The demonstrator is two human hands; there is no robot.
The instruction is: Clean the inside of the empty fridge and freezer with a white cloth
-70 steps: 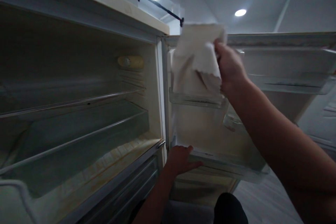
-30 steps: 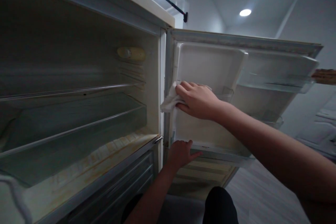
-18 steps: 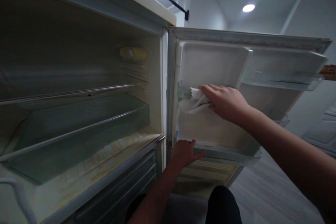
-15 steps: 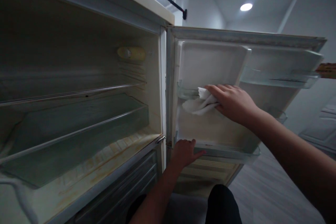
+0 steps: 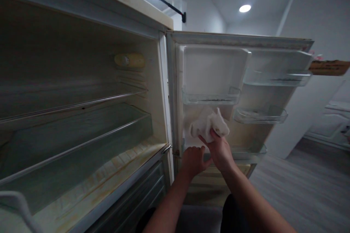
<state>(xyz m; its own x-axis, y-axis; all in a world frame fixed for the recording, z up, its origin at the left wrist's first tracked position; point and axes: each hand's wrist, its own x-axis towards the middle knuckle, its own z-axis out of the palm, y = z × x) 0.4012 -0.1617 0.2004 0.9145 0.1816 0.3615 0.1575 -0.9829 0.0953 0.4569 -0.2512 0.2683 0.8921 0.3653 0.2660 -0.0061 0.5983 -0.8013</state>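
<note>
My right hand [image 5: 220, 151] is closed on a crumpled white cloth [image 5: 209, 125], which has a few dark smudges. It holds the cloth in front of the inner panel of the open fridge door [image 5: 212, 65], below the middle door shelf [image 5: 210, 98]. Close beside it, my left hand [image 5: 193, 162] has its fingers curled over the rim of the bottom door shelf [image 5: 246, 151], the thumb pointing toward my right wrist. Part of that shelf is hidden behind both hands.
The fridge interior on the left has a glass shelf [image 5: 73, 101], a clear drawer [image 5: 82, 153] and a yellowish lamp cover [image 5: 129, 60]. Brown stains mark the fridge floor [image 5: 109, 173]. Two more clear shelves are on the door's right side. A brown box [image 5: 329, 67] stands beyond the door.
My right hand has moved down and left with the cloth, from the middle door shelf to below it. My left hand stays at the bottom shelf. The view has turned slightly right.
</note>
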